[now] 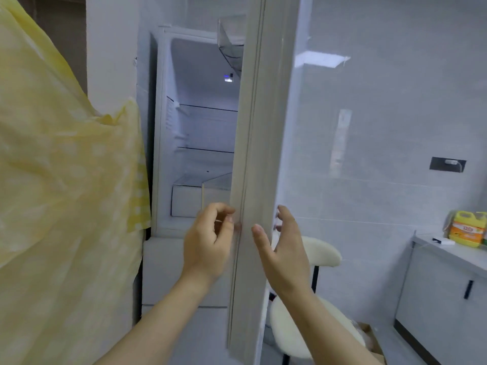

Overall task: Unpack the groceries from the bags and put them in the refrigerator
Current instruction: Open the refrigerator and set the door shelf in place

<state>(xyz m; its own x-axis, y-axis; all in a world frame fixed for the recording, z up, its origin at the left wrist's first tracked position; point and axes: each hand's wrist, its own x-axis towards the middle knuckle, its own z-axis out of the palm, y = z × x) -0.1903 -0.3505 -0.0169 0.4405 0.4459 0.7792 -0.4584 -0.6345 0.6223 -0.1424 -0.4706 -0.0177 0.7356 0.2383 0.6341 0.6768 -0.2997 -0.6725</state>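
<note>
The step in hand looks like getting the refrigerator [203,127] open before anything goes in. Its door [263,133] stands edge-on down the middle of the frame, and both hands meet that edge just below centre. The left hand [208,241] has its fingers curled with the tips at the door's inner seal, but blur hides whether they pinch it. The right hand [286,248] is spread wide, thumb lying on the door's edge and fingers reaching round its outer face. Inside, left of centre, the glass shelves [208,109] and the bottom drawer [187,201] look bare. No grocery bags show plainly, and what lies in the cardboard box [371,338] at the lower right I cannot tell. The next move likely calls for swinging the door wide and then turning to fetch the bags. As for writing, a sticker [170,111] on the inner left wall and the orange label on the yellow bottle [467,229] on the counter [453,255] at the right edge are both too blurred to read.
</note>
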